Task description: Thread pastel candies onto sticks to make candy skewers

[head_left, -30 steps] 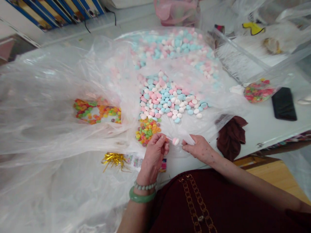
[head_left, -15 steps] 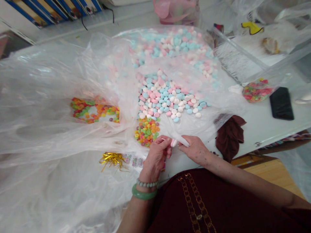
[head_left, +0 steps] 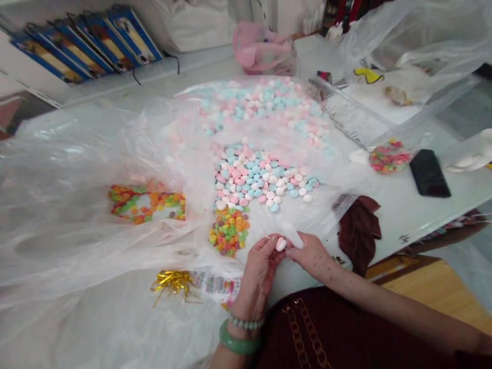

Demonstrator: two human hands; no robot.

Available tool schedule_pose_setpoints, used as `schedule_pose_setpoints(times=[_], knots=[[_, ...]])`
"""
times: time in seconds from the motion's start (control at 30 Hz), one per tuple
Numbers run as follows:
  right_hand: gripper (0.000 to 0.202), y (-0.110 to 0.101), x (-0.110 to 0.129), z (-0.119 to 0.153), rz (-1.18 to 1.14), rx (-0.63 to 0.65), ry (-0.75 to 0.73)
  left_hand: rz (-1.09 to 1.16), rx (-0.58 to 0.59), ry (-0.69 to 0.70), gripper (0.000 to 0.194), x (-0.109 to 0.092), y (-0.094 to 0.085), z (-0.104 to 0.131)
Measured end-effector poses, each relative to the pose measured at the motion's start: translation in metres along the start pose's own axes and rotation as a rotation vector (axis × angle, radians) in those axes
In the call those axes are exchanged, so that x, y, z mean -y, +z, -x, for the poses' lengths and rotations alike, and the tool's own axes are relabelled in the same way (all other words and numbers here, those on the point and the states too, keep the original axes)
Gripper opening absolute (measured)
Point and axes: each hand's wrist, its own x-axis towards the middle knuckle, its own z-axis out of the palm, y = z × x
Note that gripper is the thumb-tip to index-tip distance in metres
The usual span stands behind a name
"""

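Observation:
My left hand (head_left: pixel 264 259), fingers curled, pinches a pink and white candy (head_left: pixel 281 244). Close beside it my right hand (head_left: pixel 310 254) grips a whitish, strip-like piece of plastic (head_left: pixel 291 233); the fingertips of both hands nearly meet at the candy. Beyond them lies a heap of round pink, white and pale blue candies (head_left: pixel 265 177), spilling from under clear plastic. A smaller pile of orange, green, yellow and purple ring candies (head_left: pixel 229 230) lies left of my hands. The undersides of my fingers are hidden.
Sheets of clear plastic (head_left: pixel 57 169) spread over the table's left, with more ring candies showing in a gap. Gold twist ties (head_left: pixel 172 284) and a printed strip (head_left: pixel 219 283) lie near me. On the right are a brown cloth (head_left: pixel 359 230), a black phone (head_left: pixel 429 173) and a bag of candies (head_left: pixel 390 156).
The view has tilted up, so everything sits lower in it. My hands have come closer together around the candy, which now shows more fully; each keeps its grip.

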Motion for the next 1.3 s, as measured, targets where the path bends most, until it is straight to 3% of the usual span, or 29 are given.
schedule_pose_setpoints(times=[0.1,0.23,0.33,0.4,0.47,0.53,0.77,0.97,1.1,1.2,1.3], knots=[[0.012,0.000,0.004,-0.007,-0.004,-0.047,-0.034,-0.009,-0.019,0.003,0.020,0.002,0.007,0.000],[0.008,-0.015,0.003,-0.012,-0.140,-0.033,0.097,-0.259,-0.045,0.062,0.035,-0.010,0.013,-0.006],[0.009,-0.029,-0.001,-0.014,-0.247,-0.169,0.145,-0.776,-0.219,0.403,0.027,-0.027,0.019,-0.026],[0.010,-0.035,-0.003,-0.015,-0.326,-0.231,0.149,-1.173,-0.264,0.657,0.020,-0.038,0.023,-0.043],[0.012,-0.039,-0.002,-0.017,-0.389,-0.243,0.148,-1.467,-0.233,0.783,0.022,-0.046,0.024,-0.060],[0.013,-0.040,-0.002,-0.018,-0.425,-0.244,0.152,-1.620,-0.218,0.813,0.023,-0.051,0.022,-0.070],[0.014,-0.040,-0.008,-0.021,-0.495,-0.243,0.164,-1.551,-0.348,0.818,0.015,-0.043,0.008,-0.067],[0.013,-0.040,-0.006,-0.022,-0.494,-0.227,0.168,-1.752,-0.055,1.044,0.025,-0.029,0.012,-0.071],[0.013,-0.041,-0.004,-0.021,-0.511,-0.230,0.170,-1.937,0.053,1.089,0.028,-0.023,0.009,-0.070],[0.014,-0.041,-0.004,-0.021,-0.491,-0.230,0.166,-2.015,0.079,1.057,0.029,-0.022,0.009,-0.067],[0.012,-0.039,-0.005,-0.019,-0.424,-0.208,0.152,-1.970,0.014,0.987,0.035,-0.028,0.011,-0.065]])
